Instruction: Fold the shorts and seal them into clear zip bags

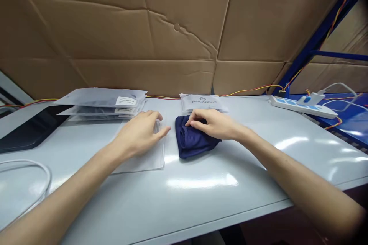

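Note:
A folded piece of navy cloth (191, 143) lies on the table in front of me. My right hand (214, 123) rests on its upper side, with the thumb and index finger closed at a fold of the fabric. To the left, a flat frosted plastic bag (149, 160) lies on the tabletop, partly hidden under my left hand (142, 132). That hand holds nothing; its fingers are stretched out and the thumb stands apart, pointing toward the cloth. Just behind the cloth are frosted bags with printed lettering (202, 103).
Several filled frosted bags with white labels (97, 97) are stacked at the back left, partly over a black flat panel (31, 132). A white cable (47, 176) curls at the left. A power strip (301, 107) sits back right. Cardboard (115, 38) walls the rear.

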Demonstrator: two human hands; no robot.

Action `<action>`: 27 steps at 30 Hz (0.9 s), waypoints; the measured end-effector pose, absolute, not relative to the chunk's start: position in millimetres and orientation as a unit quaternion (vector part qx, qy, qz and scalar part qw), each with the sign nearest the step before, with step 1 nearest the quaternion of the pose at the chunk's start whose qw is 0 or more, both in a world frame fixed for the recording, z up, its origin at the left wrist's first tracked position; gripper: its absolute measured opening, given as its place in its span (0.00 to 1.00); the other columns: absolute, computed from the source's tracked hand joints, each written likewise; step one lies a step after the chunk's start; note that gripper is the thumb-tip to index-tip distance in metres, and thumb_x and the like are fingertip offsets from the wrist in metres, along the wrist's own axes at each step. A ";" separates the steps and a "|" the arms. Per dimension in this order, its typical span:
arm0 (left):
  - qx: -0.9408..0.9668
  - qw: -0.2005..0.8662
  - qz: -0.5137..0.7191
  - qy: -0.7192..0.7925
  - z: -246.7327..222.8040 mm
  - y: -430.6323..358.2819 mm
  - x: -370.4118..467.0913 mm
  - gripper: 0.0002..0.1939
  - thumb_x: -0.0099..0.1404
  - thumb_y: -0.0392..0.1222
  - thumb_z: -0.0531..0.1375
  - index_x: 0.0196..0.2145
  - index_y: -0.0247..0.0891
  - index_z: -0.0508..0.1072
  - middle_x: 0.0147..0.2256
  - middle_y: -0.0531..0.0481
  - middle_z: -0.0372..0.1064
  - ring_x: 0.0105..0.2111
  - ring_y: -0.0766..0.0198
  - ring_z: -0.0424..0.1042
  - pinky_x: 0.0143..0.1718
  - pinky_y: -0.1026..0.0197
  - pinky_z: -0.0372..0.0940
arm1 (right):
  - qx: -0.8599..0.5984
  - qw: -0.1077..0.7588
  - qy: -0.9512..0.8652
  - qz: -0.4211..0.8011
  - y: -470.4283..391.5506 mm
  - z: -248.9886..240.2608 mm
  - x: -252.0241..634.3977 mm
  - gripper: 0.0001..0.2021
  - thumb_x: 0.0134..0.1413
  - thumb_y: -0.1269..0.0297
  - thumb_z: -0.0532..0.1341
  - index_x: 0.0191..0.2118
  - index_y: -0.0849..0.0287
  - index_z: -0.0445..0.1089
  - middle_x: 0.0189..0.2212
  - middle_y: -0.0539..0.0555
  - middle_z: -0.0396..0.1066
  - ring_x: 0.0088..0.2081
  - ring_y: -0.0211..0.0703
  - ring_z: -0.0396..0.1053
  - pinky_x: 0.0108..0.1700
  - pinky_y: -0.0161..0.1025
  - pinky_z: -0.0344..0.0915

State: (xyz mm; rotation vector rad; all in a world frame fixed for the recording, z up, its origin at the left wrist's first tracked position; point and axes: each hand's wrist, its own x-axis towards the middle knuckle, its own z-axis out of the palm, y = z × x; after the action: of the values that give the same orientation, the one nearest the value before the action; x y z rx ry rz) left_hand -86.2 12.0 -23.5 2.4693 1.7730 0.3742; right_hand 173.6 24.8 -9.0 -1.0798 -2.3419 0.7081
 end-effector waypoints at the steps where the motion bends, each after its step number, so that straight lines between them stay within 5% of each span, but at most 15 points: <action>1: 0.804 0.017 0.104 0.586 -25.6 10.5 -83.6 0.26 0.69 0.65 0.50 0.45 0.39 0.71 0.49 0.39 0.74 0.51 0.42 0.71 0.50 0.42 0.67 | -0.389 0.206 -0.861 0.255 22.8 -8.1 178.6 0.08 0.67 0.63 0.56 0.42 0.53 0.73 0.46 0.51 0.79 0.48 0.45 0.75 0.50 0.43 0.67; 5: 0.808 -0.009 0.068 0.586 -28.8 4.7 -77.6 0.24 0.67 0.63 0.52 0.41 0.39 0.71 0.47 0.37 0.73 0.47 0.39 0.72 0.45 0.40 0.67 | -0.407 0.142 -0.876 0.218 14.6 -2.8 194.5 0.12 0.67 0.65 0.54 0.45 0.51 0.75 0.48 0.51 0.79 0.47 0.46 0.74 0.46 0.42 0.67; 12: 0.841 0.102 0.107 0.520 -30.6 3.2 -77.2 0.16 0.65 0.48 0.54 0.48 0.43 0.71 0.55 0.44 0.70 0.55 0.47 0.69 0.56 0.45 0.66 | -0.501 0.113 -0.853 0.094 9.4 -0.7 202.0 0.08 0.62 0.58 0.60 0.42 0.52 0.73 0.35 0.54 0.78 0.35 0.49 0.73 0.33 0.42 0.63; 18: 0.844 0.112 0.109 0.512 -34.9 5.9 -75.7 0.17 0.65 0.46 0.54 0.49 0.47 0.73 0.58 0.47 0.67 0.61 0.48 0.63 0.61 0.45 0.63 | -0.447 0.143 -0.880 0.070 15.7 -9.2 202.8 0.11 0.64 0.62 0.57 0.49 0.55 0.73 0.51 0.59 0.75 0.56 0.55 0.69 0.53 0.48 0.65; 27: 0.837 0.124 0.158 0.510 -40.2 18.5 -79.5 0.16 0.69 0.53 0.53 0.44 0.44 0.75 0.55 0.47 0.72 0.56 0.50 0.69 0.59 0.47 0.64 | -0.439 0.096 -0.877 0.171 19.6 -8.3 204.1 0.15 0.66 0.61 0.58 0.55 0.55 0.73 0.56 0.56 0.75 0.56 0.52 0.72 0.56 0.46 0.66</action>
State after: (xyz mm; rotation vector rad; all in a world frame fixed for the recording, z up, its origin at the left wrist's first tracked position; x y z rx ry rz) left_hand -79.5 18.5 -40.2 2.4387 1.4855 0.4610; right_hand 204.1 19.6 -8.3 -1.2997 -2.5991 0.5082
